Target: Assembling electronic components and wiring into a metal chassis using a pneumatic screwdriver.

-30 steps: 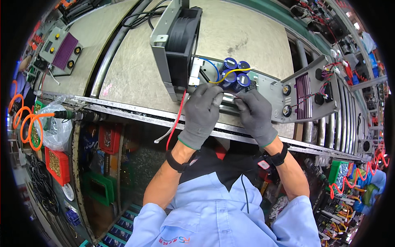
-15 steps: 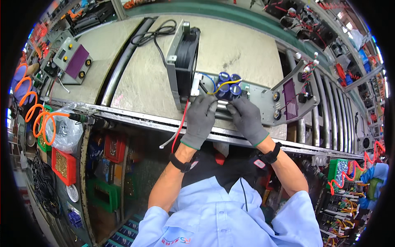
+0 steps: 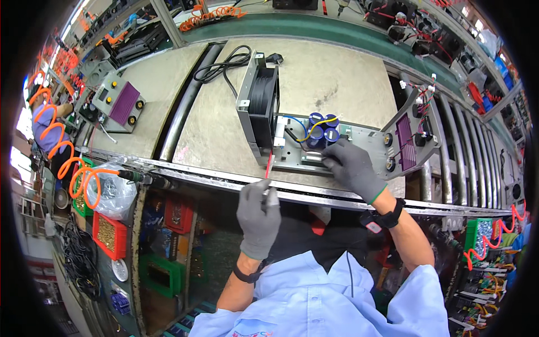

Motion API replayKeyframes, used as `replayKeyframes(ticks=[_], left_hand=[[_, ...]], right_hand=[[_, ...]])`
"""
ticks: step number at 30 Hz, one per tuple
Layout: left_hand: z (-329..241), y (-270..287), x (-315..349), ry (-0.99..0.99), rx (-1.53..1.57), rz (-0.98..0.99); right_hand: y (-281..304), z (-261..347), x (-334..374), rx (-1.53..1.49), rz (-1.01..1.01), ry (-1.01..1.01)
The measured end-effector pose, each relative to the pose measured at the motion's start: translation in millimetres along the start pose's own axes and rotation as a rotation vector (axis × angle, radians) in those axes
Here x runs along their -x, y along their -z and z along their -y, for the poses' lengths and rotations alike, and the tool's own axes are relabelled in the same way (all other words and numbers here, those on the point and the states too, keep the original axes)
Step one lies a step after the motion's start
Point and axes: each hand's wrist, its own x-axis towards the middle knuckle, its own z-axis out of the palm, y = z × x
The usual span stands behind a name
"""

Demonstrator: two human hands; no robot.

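A grey metal chassis (image 3: 365, 136) lies on the bench, with a black fan (image 3: 263, 104) upright at its left end and a purple-grilled panel (image 3: 405, 137) at its right. On it sits a circuit board (image 3: 343, 132) bearing several blue capacitors (image 3: 316, 133), beside blue and yellow wires. My left hand (image 3: 259, 216), in a grey glove, is just off the bench edge, its fingertips pinched on red and white wires (image 3: 270, 164) that come from below the fan. My gloved right hand (image 3: 352, 168) has its thumb and fingers closed at the board's front edge, by a silver bar (image 3: 312, 158).
A black power cord (image 3: 224, 64) lies behind the fan. Another purple-grilled panel unit (image 3: 118, 104) stands on the left bench. Metal rollers (image 3: 463, 151) continue to the right. Below left are a red bin (image 3: 109, 236) of small parts and an orange coiled hose (image 3: 70, 163).
My left hand has left the silver bar and moved down and left to the red and white wires. My right hand stays by the board. The view has shifted slightly.
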Motion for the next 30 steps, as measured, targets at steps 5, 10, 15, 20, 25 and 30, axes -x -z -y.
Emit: replayKeyframes(ticks=[5, 10, 15, 20, 25, 30], left_hand=[[26.4, 7.7, -4.2, 0.159, -0.064, 0.159], [34.5, 2.5, -13.8, 0.069, -0.190, 0.182], [22.6, 15.7, -15.2, 0.518, 0.099, 0.546], [3.8, -4.2, -14.6, 0.729, 0.475, 0.707], [-6.8, -21.3, -10.4, 0.713, 0.522, 0.639], [3.1, -2.5, -2.3, 0.667, 0.427, 0.510]], right_hand=[[-3.1, -6.2, 0.7, 0.081, 0.007, 0.050], [-1.1, -6.9, 2.0, 0.097, 0.012, 0.030], [4.7, 21.6, 29.1, -0.177, -0.237, -0.103], [5.1, 53.6, 65.7, -0.463, 0.454, -0.345], [-2.5, 52.4, 72.8, -0.382, 0.561, -0.411], [-20.4, 49.5, 68.9, -0.482, 0.359, -0.507]])
